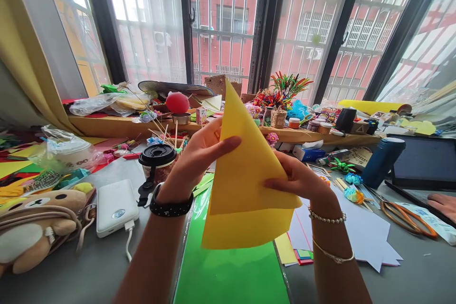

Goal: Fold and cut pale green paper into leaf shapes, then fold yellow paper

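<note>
A sheet of yellow paper (pixel 245 171), folded over on itself with a pointed top, is held up in the middle of the view. My left hand (pixel 199 152) pinches it at the left edge, thumb on the near face and fingers behind. On the right slanting edge my right hand (pixel 302 178) grips the paper the same way. The lower flap of the sheet hangs below the front layer. Beneath it lies a glossy green sheet (pixel 228 275) on the grey table.
Left are a lidded coffee cup (pixel 156 159), a white power bank (pixel 117 209) and a plush bear (pixel 39 228). Right are white papers (pixel 356 232), scissors (pixel 406 218), a blue bottle (pixel 383 161) and a laptop (pixel 423 159). Another person's hand (pixel 443 206) rests at the right edge.
</note>
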### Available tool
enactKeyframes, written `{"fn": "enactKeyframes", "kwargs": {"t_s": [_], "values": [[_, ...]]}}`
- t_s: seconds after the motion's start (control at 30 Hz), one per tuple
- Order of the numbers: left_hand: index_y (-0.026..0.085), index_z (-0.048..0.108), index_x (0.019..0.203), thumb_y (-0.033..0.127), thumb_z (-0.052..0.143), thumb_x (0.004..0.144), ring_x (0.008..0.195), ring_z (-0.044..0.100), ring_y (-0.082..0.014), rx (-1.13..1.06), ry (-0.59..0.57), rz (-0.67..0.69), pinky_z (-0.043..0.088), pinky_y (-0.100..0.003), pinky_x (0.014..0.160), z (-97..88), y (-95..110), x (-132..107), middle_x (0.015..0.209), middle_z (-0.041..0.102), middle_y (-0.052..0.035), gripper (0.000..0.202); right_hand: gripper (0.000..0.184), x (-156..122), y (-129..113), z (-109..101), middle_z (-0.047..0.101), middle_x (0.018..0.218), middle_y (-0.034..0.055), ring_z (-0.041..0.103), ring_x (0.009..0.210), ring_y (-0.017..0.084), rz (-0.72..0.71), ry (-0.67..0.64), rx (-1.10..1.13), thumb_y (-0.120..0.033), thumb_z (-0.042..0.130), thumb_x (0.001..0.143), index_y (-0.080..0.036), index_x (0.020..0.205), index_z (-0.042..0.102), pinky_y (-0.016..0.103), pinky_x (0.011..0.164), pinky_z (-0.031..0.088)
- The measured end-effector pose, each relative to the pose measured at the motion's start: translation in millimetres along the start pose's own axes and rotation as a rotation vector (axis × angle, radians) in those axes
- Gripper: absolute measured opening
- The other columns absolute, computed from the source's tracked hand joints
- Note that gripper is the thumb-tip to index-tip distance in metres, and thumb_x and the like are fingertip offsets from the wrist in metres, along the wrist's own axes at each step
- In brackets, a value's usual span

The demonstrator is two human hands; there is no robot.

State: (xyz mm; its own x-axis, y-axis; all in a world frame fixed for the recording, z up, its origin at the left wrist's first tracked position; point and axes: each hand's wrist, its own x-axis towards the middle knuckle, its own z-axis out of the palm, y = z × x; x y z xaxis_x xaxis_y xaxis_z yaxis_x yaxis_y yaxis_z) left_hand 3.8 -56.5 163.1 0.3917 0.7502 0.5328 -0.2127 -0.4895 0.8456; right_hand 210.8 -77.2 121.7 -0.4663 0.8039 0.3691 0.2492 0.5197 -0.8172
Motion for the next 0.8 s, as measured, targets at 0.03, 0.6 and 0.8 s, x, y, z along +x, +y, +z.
{"fn": "enactKeyframes", "kwargs": {"t_s": [0.03, 0.6, 0.8], "values": [[0.018, 0.053, 0.109, 0.039, 0.061, 0.067, 0.087, 0.06, -0.0225, -0.02, -0.009, 0.025, 0.049, -0.029, 0.071, 2.2, 3, 3, 0.098, 0.063, -0.0087, 0.048, 0.045, 0, 1, 0, 0.057, 0.098, 0.0049, 0.056, 0.087, 0.018, -0.004, -0.02, -0.007, -0.03, 0.06, 0.072, -0.02, 0.113, 0.045, 0.029, 0.069, 0.051], [0.018, 0.059, 0.094, 0.04, 0.055, 0.069, 0.074, 0.061, -0.0171, -0.306, -0.004, 0.064, 0.049, -0.026, 0.062, 33.3, 14, -5, 0.076, 0.065, -0.0037, 0.034, 0.046, 6, 26, -1, 0.06, 0.096, 0.0042, 0.058, 0.084, 0.016, 0.015, -0.438, 0.286, -0.03, 0.061, 0.069, -0.018, 0.111, 0.047, 0.028, 0.069, 0.05], [0.018, 0.057, 0.078, 0.038, 0.051, 0.075, 0.058, 0.056, -0.0107, -0.255, 0.065, 0.023, 0.044, -0.021, 0.052, 39.2, 22, -9, 0.067, 0.06, -0.0005, 0.021, 0.051, 10, 24, 0, 0.06, 0.097, 0.0039, 0.056, 0.088, 0.016, -0.066, -0.456, 0.249, -0.027, 0.066, 0.065, -0.019, 0.112, 0.047, 0.027, 0.072, 0.048]]}}
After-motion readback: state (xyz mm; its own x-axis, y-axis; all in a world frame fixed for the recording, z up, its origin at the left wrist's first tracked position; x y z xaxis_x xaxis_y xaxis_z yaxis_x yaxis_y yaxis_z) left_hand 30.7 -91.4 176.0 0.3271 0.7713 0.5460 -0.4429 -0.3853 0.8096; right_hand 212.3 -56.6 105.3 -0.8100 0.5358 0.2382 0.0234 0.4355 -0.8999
